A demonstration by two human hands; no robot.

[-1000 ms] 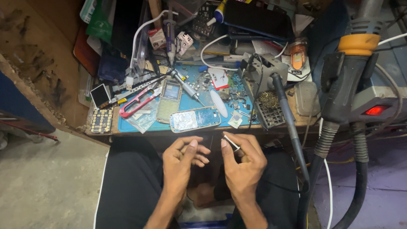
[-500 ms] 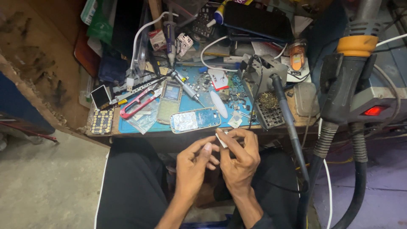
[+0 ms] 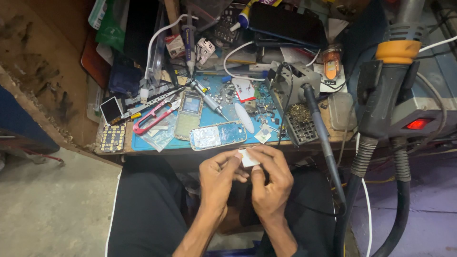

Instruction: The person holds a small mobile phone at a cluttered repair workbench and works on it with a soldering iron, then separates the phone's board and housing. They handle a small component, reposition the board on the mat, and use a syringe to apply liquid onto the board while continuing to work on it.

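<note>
Both my hands meet over my lap, just below the front edge of the workbench. My left hand (image 3: 220, 177) and my right hand (image 3: 270, 180) pinch a small white flat part (image 3: 248, 157) between their fingertips. An opened phone body (image 3: 217, 135) lies on the blue mat (image 3: 143, 144) right above my hands. A second phone frame (image 3: 188, 114) lies further back on the mat.
Red-handled snips (image 3: 151, 119), a screwdriver (image 3: 207, 99), a white plastic pry tool (image 3: 243, 117) and small loose parts crowd the mat. A soldering iron (image 3: 320, 128) leans at the right edge beside a hot-air station with a lit red switch (image 3: 417, 123). Cables and a dark tablet (image 3: 284, 24) lie at the back.
My hands have come together and moved up toward the bench edge. The small white part is now pinched between both hands.
</note>
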